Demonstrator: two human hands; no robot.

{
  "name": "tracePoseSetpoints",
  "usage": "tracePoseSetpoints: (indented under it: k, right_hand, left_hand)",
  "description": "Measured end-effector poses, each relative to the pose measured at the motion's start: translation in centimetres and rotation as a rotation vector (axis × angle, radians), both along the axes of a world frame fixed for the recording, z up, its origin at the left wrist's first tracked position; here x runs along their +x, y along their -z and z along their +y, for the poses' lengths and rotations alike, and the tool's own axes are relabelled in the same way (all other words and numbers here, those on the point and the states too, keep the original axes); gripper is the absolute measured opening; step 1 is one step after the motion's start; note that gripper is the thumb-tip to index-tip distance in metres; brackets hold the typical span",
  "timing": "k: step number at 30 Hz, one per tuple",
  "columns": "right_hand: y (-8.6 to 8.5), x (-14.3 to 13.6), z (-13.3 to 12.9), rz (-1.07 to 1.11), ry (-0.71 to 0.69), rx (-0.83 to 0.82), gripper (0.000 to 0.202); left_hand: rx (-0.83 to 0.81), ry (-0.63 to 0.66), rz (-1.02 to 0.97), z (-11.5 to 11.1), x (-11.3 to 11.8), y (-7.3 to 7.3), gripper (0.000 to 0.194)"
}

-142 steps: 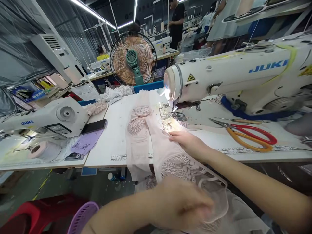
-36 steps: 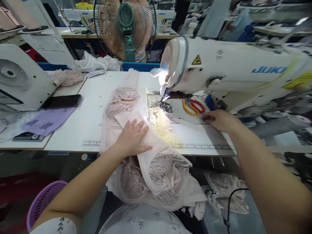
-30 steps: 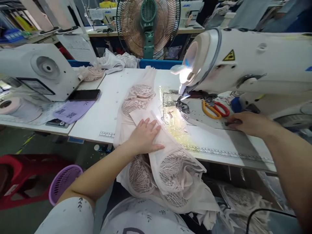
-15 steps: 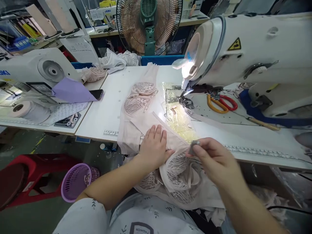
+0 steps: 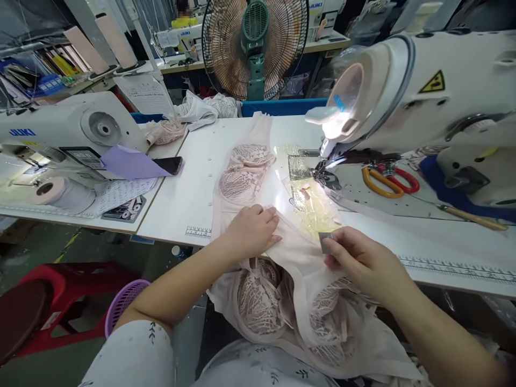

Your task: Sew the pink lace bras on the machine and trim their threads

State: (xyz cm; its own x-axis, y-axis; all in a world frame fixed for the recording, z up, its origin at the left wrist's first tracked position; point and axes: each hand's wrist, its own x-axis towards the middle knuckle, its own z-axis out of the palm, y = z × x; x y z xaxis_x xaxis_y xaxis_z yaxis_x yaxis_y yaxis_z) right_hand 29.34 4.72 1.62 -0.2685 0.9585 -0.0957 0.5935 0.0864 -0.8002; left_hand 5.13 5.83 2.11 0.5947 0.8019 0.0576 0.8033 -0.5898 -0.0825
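Observation:
Pale pink lace bras (image 5: 262, 301) hang over the table's front edge, with cups and wings hanging down near my lap. My left hand (image 5: 252, 231) rests on the fabric, its fingers curled together at the upper edge of a band. Between the thumb and fingers of my right hand (image 5: 358, 258) is a small grey square piece (image 5: 324, 243), held over the right part of the band. Another lace bra (image 5: 245, 172) lies flat on the white table beyond my left hand. The sewing machine's needle area (image 5: 324, 172) is lit, beyond my right hand.
Orange-handled and red-handled scissors (image 5: 382, 181) and a wooden-handled tool (image 5: 471, 216) lie right of the needle. At left are a second sewing machine (image 5: 72, 126), a phone (image 5: 169, 165) and a thread cone (image 5: 64, 194). A fan (image 5: 256, 48) stands behind.
My left hand has drawn its fingers in from lying flat. The bras in front have spread lower and to the right, showing more lace. The whole view has shifted slightly.

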Motion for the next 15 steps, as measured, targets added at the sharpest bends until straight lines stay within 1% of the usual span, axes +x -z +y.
tracePoseSetpoints:
  k: [3,6,8,11,15]
  right_hand:
    - [-0.7,-2.3,1.6,-0.037,-0.028,0.109,0.024]
    - [-0.9,-4.9,3.5,-0.194,-0.119,0.313,0.017]
    - [-0.8,-6.4,4.6,-0.312,-0.145,0.4,0.019]
    - [-0.4,-8.0,5.6,-0.418,-0.161,0.424,0.024]
    - [0.1,-8.9,5.9,-0.554,-0.196,0.432,0.025]
  left_hand:
    - [0.037,0.029,-0.092,-0.1,-0.5,0.8,0.048]
    - [0.032,0.001,-0.155,-0.4,-0.7,1.3,0.051]
    - [0.027,-0.001,-0.19,-0.5,-0.7,1.5,0.05]
    - [0.018,0.03,-0.242,-0.3,-0.8,1.7,0.048]
    - [0.013,0.03,-0.286,-0.2,-0.8,2.1,0.048]
